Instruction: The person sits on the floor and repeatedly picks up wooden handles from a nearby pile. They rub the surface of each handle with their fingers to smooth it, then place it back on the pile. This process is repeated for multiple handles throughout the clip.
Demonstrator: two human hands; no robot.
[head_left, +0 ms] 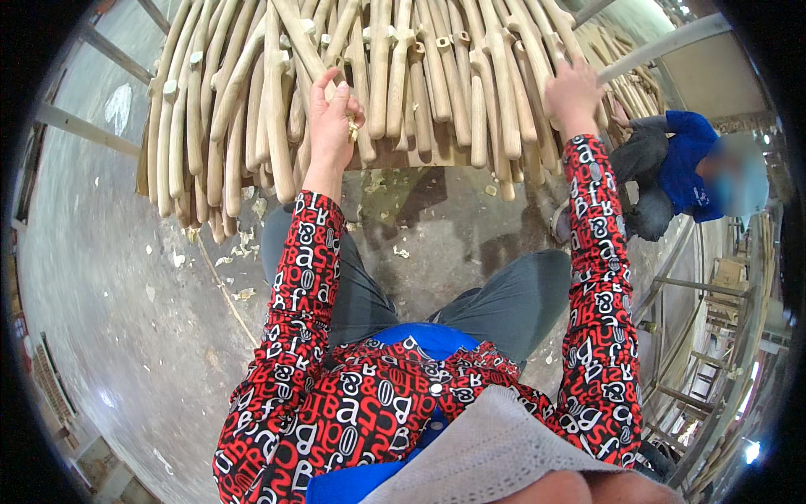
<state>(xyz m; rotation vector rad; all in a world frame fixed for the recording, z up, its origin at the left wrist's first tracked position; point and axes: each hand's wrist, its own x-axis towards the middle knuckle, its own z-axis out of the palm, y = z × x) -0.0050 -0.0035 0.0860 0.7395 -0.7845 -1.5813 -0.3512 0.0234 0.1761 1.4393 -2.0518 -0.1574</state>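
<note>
A thick pile of pale wooden sticks (395,76), some with knobby joints and bark-free surfaces, lies in front of me, their rounded ends toward me. My left hand (334,122) is raised over the near ends of the pile, left of its middle. Its index finger points up, and the other fingers curl around pale shavings (353,131). At the right side of the pile, my right hand (574,97) is laid over a wooden stick (564,38), fingers bent and close together. The palm side of that hand is hidden.
Shavings (243,294) are scattered over the concrete floor (151,336). Metal bars (92,130) flank the pile. To the right a person in blue (684,164) crouches by another heap of sticks (621,71). Wooden frames (705,361) stand behind that person.
</note>
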